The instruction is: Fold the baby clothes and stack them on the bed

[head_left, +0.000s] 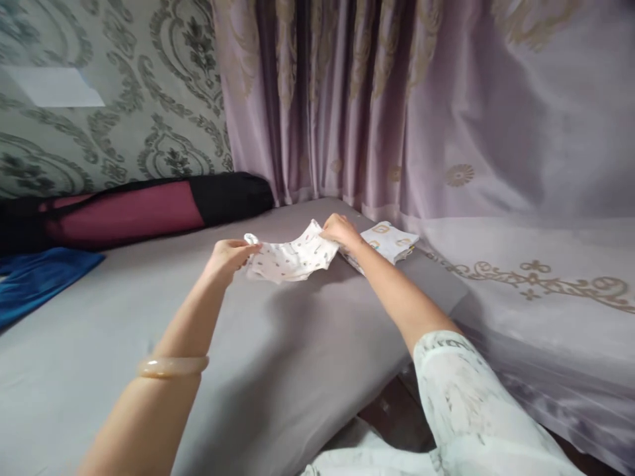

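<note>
A small white cloth garment (292, 258) with a scattered dark and coloured print hangs stretched between my two hands, just above the grey bed sheet. My left hand (229, 256) pinches its left end, thumb and fingers pressed together. At the upper right end, my right hand (341, 231) is closed on the same garment. Its exact kind cannot be made out. Beyond my right hand lies a folded white cloth pile (391, 241) with a yellowish print, partly hidden behind the hand and forearm.
The grey bed (238, 357) stretches below my hands, its right edge beside a long mauve curtain (342, 99). A long black and maroon bag (133, 208) lies along the patterned wall. Blue fabric (47, 281) sits at the far left.
</note>
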`<state>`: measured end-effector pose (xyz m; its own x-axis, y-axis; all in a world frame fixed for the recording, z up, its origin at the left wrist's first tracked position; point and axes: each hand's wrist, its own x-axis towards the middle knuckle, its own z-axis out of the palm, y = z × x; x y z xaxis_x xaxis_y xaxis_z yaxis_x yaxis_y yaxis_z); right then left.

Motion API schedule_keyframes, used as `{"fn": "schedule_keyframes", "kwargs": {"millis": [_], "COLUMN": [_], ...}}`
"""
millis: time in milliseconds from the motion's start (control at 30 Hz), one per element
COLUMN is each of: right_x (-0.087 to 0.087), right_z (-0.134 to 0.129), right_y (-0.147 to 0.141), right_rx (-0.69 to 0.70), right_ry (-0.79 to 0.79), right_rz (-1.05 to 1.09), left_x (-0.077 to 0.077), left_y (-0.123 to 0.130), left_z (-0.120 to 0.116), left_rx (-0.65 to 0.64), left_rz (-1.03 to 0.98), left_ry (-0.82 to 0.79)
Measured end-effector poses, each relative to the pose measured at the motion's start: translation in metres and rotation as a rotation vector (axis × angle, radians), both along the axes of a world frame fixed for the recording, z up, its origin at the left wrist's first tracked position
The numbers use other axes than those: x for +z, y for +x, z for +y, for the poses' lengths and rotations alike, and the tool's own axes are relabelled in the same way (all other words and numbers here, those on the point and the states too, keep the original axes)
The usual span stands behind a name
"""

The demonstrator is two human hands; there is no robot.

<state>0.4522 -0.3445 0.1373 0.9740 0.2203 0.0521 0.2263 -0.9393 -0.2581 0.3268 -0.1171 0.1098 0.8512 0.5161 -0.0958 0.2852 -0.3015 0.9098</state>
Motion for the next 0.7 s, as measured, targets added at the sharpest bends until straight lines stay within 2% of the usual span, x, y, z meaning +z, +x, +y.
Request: {"fn": "schedule_keyframes", "kwargs": {"millis": [100, 167, 233, 333, 433, 567, 700], "right_x": [0.018, 0.026, 0.031, 0.032, 0.028, 0.018, 0.012], "right_z": [-0.036, -0.058, -0.077, -0.100, -0.118, -0.145, -0.168], "right_y": [0.022, 0.037, 0.049, 0.061, 0.071, 0.085, 0.097], "right_rx": [-0.103, -0.180, -0.260, -0.409, -0.507, -0.553, -0.586], "right_ry": [-0.072, -0.020, 0.145, 0.485, 0.650, 0.662, 0.494], "right_rz": [0.010, 0.117, 0.199, 0.247, 0.235, 0.114, -0.024], "left_x": [-0.003, -0.004, -0.005, -0.007, -0.012, -0.022, -0.032], "left_y": [0.021, 0.032, 0.041, 0.055, 0.069, 0.087, 0.099], "left_z": [-0.040, -0.067, -0.091, -0.124, -0.152, -0.184, -0.209], "left_rx": [-0.054, -0.100, -0.128, -0.133, -0.148, -0.182, -0.210], "left_rz": [-0.086, -0.163, -0.227, -0.245, -0.214, -0.162, -0.105], "left_ry": [-0.120, -0.218, -0.299, -0.389, -0.477, -0.600, -0.692]}}
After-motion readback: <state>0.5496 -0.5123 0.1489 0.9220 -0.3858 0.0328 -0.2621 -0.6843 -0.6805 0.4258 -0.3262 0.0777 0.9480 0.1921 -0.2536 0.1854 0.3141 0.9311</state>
